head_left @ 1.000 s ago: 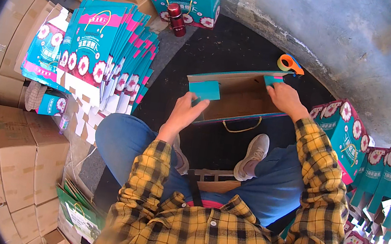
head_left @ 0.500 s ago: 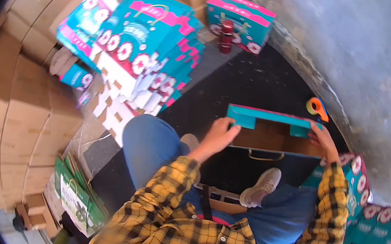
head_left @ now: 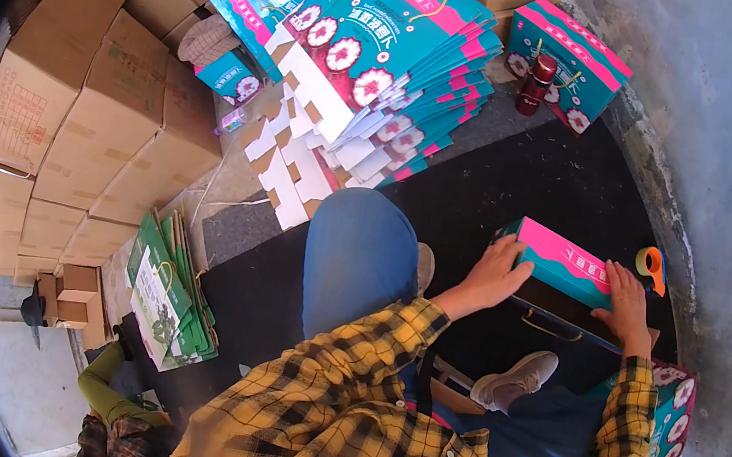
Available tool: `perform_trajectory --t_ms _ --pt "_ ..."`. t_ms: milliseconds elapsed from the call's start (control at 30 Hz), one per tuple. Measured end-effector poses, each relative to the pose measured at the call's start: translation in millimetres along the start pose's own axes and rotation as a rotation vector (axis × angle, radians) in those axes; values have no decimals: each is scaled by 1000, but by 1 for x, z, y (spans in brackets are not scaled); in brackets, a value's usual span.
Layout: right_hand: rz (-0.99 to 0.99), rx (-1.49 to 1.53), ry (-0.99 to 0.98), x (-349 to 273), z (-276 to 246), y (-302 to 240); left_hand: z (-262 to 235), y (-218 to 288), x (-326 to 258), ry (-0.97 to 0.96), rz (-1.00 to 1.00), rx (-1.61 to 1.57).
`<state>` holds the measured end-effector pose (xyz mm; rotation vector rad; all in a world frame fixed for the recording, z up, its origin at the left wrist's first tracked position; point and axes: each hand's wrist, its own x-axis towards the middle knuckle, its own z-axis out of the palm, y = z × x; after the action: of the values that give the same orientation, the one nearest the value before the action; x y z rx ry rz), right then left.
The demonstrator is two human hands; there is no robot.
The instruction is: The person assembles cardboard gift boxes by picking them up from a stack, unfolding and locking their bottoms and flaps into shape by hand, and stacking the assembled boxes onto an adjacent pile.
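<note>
A teal carton with a pink top panel point(head_left: 565, 258) sits in front of me, its near side partly uncovered with brown cardboard showing inside. My left hand point(head_left: 492, 277) is closed over the panel's left end, thumb on the teal face. At the right end, my right hand point(head_left: 626, 307) lays its fingers over the pink edge, with the thumb on the near side. Below the opening hangs a yellow cord handle point(head_left: 551, 328). An orange and blue tape dispenser point(head_left: 651, 267) lies just beyond my right hand.
Flat teal and pink cartons point(head_left: 416, 6) are stacked far left of the box. Beyond stand a dark red flask point(head_left: 536, 84) and an assembled carton point(head_left: 570, 56). Brown boxes point(head_left: 118, 96) and green folded cartons point(head_left: 164, 303) line the left. Another person's sleeve point(head_left: 112, 436) shows lower left.
The teal flap, upright before, now lies folded toward me with its pink panel up. Both hands have shifted onto it. My view has swung left, moving the scene rightward.
</note>
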<state>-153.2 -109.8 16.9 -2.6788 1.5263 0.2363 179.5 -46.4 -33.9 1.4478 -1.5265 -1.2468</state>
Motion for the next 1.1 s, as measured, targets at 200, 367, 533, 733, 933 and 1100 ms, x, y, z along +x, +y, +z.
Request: perform_trajectory --t_ms 200,367,533,733,933,1100 --pt "159 64 -116 10 23 2 9 5 0 -3 -50 -37" --pt "80 47 52 12 37 4 9 -13 15 -40 -25 -140" --pt "144 38 76 14 36 5 6 -7 11 -6 -261 -600" --pt "223 -34 -12 5 40 11 36 -20 15 -30 -80 -77" --pt "184 -12 21 -13 40 20 43 -44 33 -242 39 117" --pt "261 109 135 -34 -7 49 32 -72 37 -262 81 246"
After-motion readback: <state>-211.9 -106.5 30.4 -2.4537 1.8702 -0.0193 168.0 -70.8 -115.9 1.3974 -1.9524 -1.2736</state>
